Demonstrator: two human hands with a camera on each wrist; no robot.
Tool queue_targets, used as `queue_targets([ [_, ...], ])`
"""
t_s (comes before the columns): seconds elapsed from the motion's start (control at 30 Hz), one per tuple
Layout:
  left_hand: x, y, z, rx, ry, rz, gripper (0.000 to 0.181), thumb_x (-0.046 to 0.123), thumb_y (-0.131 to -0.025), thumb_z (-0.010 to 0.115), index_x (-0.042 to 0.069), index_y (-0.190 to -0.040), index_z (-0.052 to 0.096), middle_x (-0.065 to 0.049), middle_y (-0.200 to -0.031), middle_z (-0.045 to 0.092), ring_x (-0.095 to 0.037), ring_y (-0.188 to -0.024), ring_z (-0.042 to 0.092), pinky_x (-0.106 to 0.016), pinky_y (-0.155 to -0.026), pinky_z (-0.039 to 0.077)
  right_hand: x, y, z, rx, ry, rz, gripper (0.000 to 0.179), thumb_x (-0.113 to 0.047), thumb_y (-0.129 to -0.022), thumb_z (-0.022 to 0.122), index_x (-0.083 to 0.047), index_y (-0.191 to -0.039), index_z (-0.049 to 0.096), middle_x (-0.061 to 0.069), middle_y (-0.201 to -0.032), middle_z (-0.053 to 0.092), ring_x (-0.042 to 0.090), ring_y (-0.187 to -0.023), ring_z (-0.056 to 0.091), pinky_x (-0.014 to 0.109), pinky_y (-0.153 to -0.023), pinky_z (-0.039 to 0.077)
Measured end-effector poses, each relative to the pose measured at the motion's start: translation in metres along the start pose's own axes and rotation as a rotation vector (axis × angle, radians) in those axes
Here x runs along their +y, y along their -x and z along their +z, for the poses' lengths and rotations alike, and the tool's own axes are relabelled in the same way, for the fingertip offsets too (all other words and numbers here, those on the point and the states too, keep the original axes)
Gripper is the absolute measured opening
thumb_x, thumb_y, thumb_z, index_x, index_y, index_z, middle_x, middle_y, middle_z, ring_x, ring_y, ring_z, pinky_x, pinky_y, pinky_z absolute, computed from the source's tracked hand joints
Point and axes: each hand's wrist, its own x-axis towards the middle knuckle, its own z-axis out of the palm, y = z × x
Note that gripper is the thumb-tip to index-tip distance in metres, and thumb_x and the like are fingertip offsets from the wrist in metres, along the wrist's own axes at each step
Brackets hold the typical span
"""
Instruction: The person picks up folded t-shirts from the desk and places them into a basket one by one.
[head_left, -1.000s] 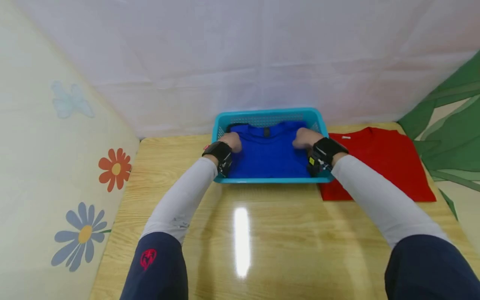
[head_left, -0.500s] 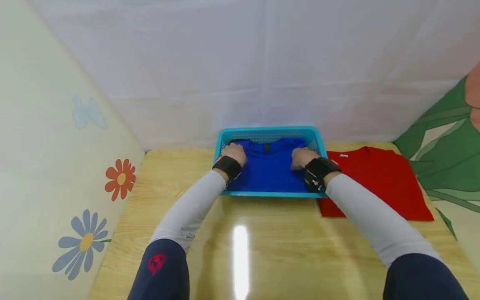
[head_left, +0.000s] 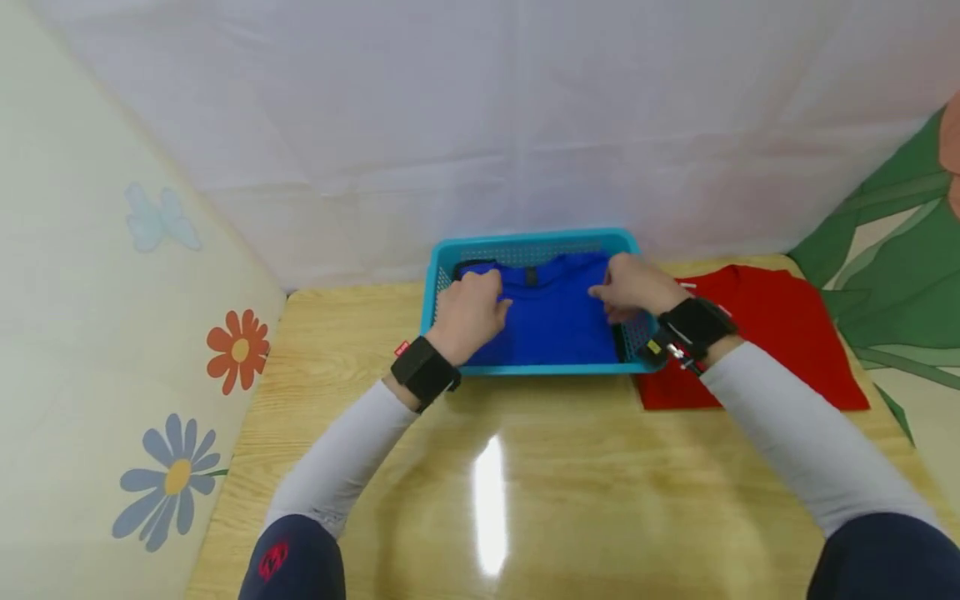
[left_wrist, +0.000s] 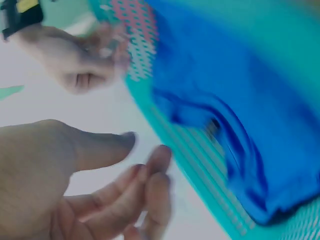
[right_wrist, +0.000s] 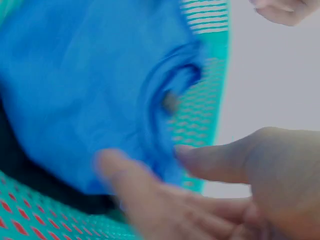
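Observation:
A folded blue T-shirt point(head_left: 558, 321) lies in a turquoise plastic basket point(head_left: 540, 370), its neckline toward the back wall. Something black point(right_wrist: 55, 182) shows beneath the shirt along one side in the right wrist view. Above the basket's left side is my left hand point(head_left: 467, 315), thumb and fingers apart with nothing between them. My right hand point(head_left: 636, 287) hovers over the right rim, its fingers loosely bent and holding nothing. Motion blurs the right fingers point(right_wrist: 132, 192), so I cannot tell whether they touch the shirt.
A red T-shirt point(head_left: 780, 342) lies flat on the wooden table point(head_left: 585, 483), right of the basket and partly under its corner. A white cloth-like backdrop point(head_left: 375, 100) rises right behind the basket. Painted walls border the table on both sides.
Both hands have let go of the blue T-shirt and lifted up from it, the right one moving outward to the right. The shirt stays in the basket.

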Motion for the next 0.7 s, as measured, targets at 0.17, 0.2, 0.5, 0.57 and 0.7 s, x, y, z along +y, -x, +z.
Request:
queue_targets([
  [0.17,0.006,0.039,0.005,0.118,0.217,0.07,0.021,0.024,-0.11,0.054,0.012,-0.106,0.069,0.001,-0.083,0.074,-0.014,-0.062,0.066,-0.029,-0.048,0.049,0.001,0.041,0.011,0.177,-0.217,-0.162,0.032,-0.026,-0.11,0.055,0.002,-0.115,0.069,0.015,-0.092,0.074,0.019,-0.075,0.074,0.037,-0.071,0.063],
  [0.2,0.008,0.046,0.008,0.143,0.254,0.075,0.022,0.024,-0.111,0.051,0.012,-0.106,0.069,0.002,-0.084,0.074,-0.012,-0.062,0.066,-0.027,-0.048,0.048,0.001,0.049,0.015,0.218,-0.25,-0.189,0.03,-0.027,-0.11,0.055,-0.001,-0.115,0.07,0.015,-0.092,0.073,0.019,-0.075,0.073,0.035,-0.07,0.062],
  [0.5,0.03,0.079,0.059,0.39,0.388,0.27,0.019,0.016,-0.109,0.054,0.008,-0.101,0.069,0.001,-0.082,0.072,-0.014,-0.068,0.068,-0.03,-0.061,0.056,0.021,0.106,0.063,0.375,-0.392,-0.31,0.021,-0.023,-0.109,0.058,-0.007,-0.108,0.071,0.012,-0.088,0.072,0.016,-0.073,0.071,0.029,-0.065,0.06],
  [0.57,0.038,0.079,0.069,0.427,0.403,0.344,0.018,0.014,-0.108,0.055,0.007,-0.1,0.07,0.001,-0.081,0.071,-0.013,-0.068,0.066,-0.028,-0.063,0.055,0.028,0.115,0.071,0.383,-0.382,-0.308,0.019,-0.021,-0.109,0.058,-0.007,-0.107,0.071,0.01,-0.087,0.072,0.015,-0.073,0.071,0.026,-0.065,0.06],
  [0.7,0.059,0.079,0.085,0.477,0.401,0.477,0.017,0.013,-0.107,0.055,0.008,-0.099,0.069,0.002,-0.083,0.07,-0.01,-0.071,0.065,-0.023,-0.065,0.053,0.042,0.13,0.08,0.4,-0.391,-0.352,0.016,-0.014,-0.109,0.057,-0.011,-0.103,0.071,0.007,-0.086,0.071,0.017,-0.075,0.067,0.022,-0.067,0.056],
])
